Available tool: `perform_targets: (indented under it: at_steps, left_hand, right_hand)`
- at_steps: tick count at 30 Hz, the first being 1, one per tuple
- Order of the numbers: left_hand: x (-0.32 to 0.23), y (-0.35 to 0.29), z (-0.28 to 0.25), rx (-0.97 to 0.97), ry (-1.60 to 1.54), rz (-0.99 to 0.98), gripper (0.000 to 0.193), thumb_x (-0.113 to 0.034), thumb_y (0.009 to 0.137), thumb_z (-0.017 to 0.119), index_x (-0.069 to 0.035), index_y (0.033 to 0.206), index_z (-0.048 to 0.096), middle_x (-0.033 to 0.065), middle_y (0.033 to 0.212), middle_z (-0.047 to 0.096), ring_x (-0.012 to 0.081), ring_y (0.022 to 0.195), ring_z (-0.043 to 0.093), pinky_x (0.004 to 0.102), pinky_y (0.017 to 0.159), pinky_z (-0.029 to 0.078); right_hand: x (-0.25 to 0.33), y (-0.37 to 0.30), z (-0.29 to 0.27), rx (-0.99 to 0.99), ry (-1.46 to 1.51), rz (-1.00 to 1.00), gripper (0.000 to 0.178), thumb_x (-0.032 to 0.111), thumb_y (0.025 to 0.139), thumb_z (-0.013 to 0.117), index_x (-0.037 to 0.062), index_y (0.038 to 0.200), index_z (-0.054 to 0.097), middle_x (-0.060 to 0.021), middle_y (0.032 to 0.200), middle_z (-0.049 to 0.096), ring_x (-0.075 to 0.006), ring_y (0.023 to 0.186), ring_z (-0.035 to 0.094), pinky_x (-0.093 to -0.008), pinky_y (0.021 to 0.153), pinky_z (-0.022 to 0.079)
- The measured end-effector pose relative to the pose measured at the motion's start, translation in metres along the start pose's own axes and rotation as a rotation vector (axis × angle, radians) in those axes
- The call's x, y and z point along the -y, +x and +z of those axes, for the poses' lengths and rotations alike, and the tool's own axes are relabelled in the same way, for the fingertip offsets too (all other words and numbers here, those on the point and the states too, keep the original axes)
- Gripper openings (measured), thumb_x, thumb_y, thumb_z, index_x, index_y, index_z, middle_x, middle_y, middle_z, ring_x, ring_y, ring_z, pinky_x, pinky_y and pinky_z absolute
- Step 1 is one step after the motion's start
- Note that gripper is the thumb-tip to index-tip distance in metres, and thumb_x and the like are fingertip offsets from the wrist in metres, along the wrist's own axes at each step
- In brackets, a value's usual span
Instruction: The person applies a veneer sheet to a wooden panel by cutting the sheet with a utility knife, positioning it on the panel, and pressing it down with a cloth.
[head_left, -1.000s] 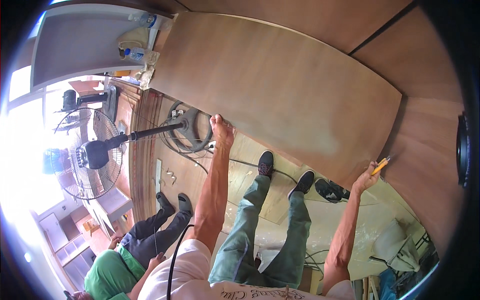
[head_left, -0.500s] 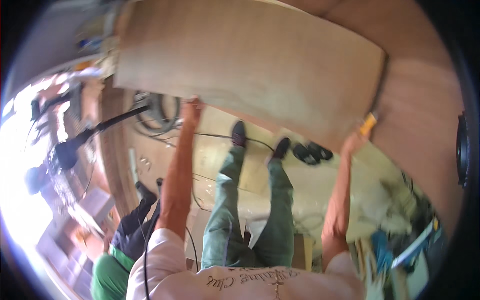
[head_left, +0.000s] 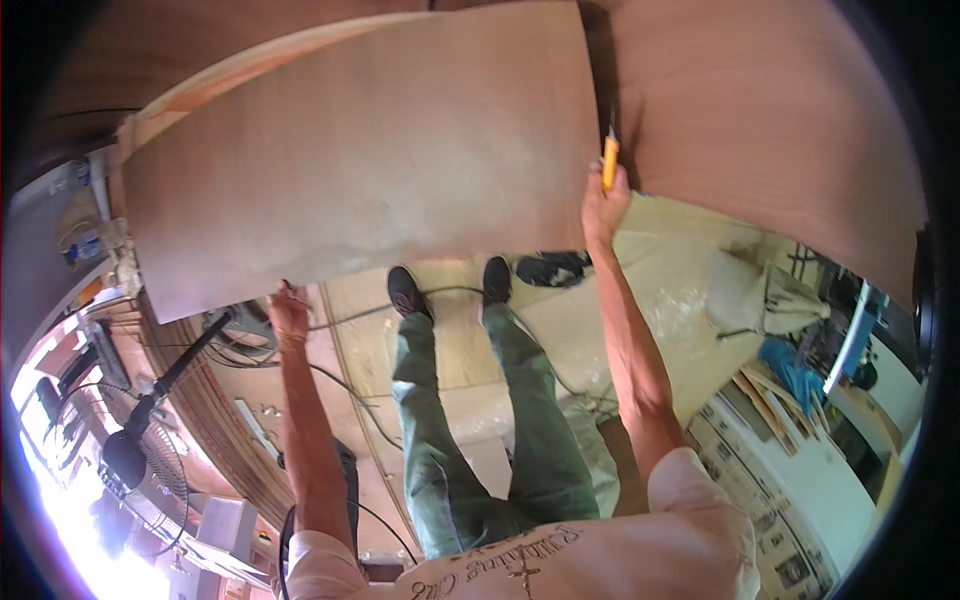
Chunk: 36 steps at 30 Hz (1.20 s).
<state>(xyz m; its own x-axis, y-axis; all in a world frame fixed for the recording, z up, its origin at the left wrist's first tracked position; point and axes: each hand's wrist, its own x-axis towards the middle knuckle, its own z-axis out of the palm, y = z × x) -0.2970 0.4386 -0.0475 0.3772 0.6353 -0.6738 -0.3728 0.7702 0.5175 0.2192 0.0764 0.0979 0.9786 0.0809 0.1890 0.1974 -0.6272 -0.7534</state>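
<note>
A large brown plywood sheet (head_left: 370, 150) spans the upper middle, with its long near edge facing me. My left hand (head_left: 289, 312) is closed on that near edge, toward the sheet's left end; the fingers beneath it are partly hidden. In my right hand (head_left: 606, 208) is a yellow-handled utility knife (head_left: 610, 162), its thin tip pointing away from me. The same hand rests against the sheet's right edge, close to the near right corner. Whether it also grips the sheet I cannot tell.
Brown wood panels (head_left: 760, 110) stand right of the sheet. On the floor are black slippers (head_left: 553, 269) and a dark cable (head_left: 350, 316). A standing fan (head_left: 130, 460) is at left beside stacked boards (head_left: 225, 420). Wood strips (head_left: 770, 405) and a blue plastic bag (head_left: 790, 370) lie at right.
The plywood sheet has shifted left and turned, its left end coming nearer me. Both hands moved left with it, the right one also farther away. The person in green at lower left has left view.
</note>
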Motion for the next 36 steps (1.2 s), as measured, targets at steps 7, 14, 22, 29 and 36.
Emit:
perform_targets:
  at_steps: [7, 14, 22, 29, 36]
  left_hand:
    - [0.023, -0.039, 0.02, -0.126, 0.016, 0.061, 0.021, 0.0, 0.094, 0.06, -0.018, 0.106, 0.056, 0.0016, 0.095, 0.068, 0.0164, 0.084, 0.064, 0.0398, 0.087, 0.055]
    - [0.033, -0.002, -0.011, -0.155, 0.021, 0.001, 0.011, -0.002, 0.095, 0.06, -0.011, 0.099, 0.056, 0.0025, 0.093, 0.062, 0.0161, 0.075, 0.054, 0.0361, 0.082, 0.057]
    - [0.003, -0.001, -0.029, -0.115, 0.001, 0.016, 0.001, -0.008, 0.094, 0.062, -0.007, 0.095, 0.062, 0.0051, 0.093, 0.067, 0.0175, 0.082, 0.06, 0.0395, 0.09, 0.054]
    - [0.026, -0.039, 0.019, -0.134, -0.052, -0.032, 0.009, -0.016, 0.094, 0.062, -0.011, 0.101, 0.065, 0.0034, 0.102, 0.068, 0.0191, 0.093, 0.061, 0.0387, 0.085, 0.052]
    - [0.007, -0.079, 0.088, -0.023, -0.1, -0.008, 0.031, -0.018, 0.097, 0.062, -0.007, 0.126, 0.058, 0.0077, 0.129, 0.063, 0.0258, 0.121, 0.057, 0.0448, 0.102, 0.049]
  right_hand:
    - [-0.02, 0.009, 0.011, 0.126, -0.26, -0.006, 0.025, 0.025, 0.089, 0.063, 0.0035, 0.101, 0.06, -0.0199, 0.082, 0.066, -0.0386, 0.074, 0.066, -0.0486, 0.067, 0.051]
    - [-0.037, 0.036, 0.031, 0.366, -0.418, -0.047, 0.031, 0.029, 0.093, 0.062, 0.0039, 0.11, 0.06, -0.0213, 0.1, 0.066, -0.0419, 0.096, 0.063, -0.0498, 0.082, 0.051]
    - [-0.046, -0.056, -0.022, 0.371, -0.267, -0.016, 0.023, 0.018, 0.094, 0.062, 0.0002, 0.108, 0.059, -0.0226, 0.102, 0.061, -0.0435, 0.09, 0.059, -0.0506, 0.078, 0.047]
    - [-0.068, -0.103, -0.021, 0.076, -0.07, 0.166, 0.024, 0.024, 0.097, 0.061, 0.0024, 0.108, 0.058, -0.0142, 0.093, 0.061, -0.0293, 0.087, 0.06, -0.0405, 0.077, 0.049]
    - [-0.052, -0.163, 0.004, -0.037, 0.821, 0.999, 0.034, 0.037, 0.091, 0.073, 0.0163, 0.104, 0.049, 0.0028, 0.079, 0.047, -0.0079, 0.06, 0.048, -0.0242, 0.054, 0.041]
